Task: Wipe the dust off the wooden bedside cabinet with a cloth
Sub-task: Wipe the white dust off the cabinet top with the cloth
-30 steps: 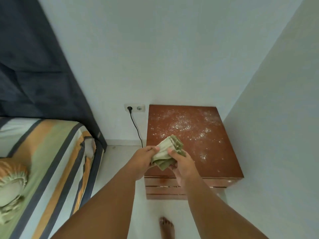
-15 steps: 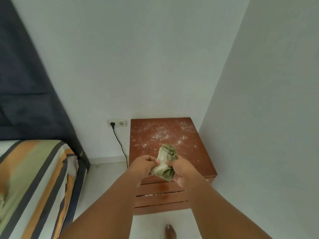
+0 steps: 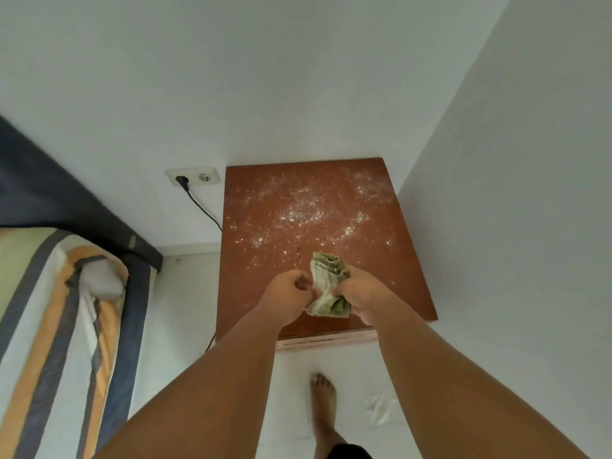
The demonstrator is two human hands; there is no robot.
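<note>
Cloth (image 3: 328, 283), crumpled green, bunched over dust-speckled flat wooden cabinet (image 3: 390, 260).

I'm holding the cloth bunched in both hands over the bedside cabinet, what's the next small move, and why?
Probably lower the cloth onto the cabinet near its front edge. The left hand and right hand hold it bunched over the wood, and the white dust lies unwiped across the middle and back, so contact comes first.
</note>
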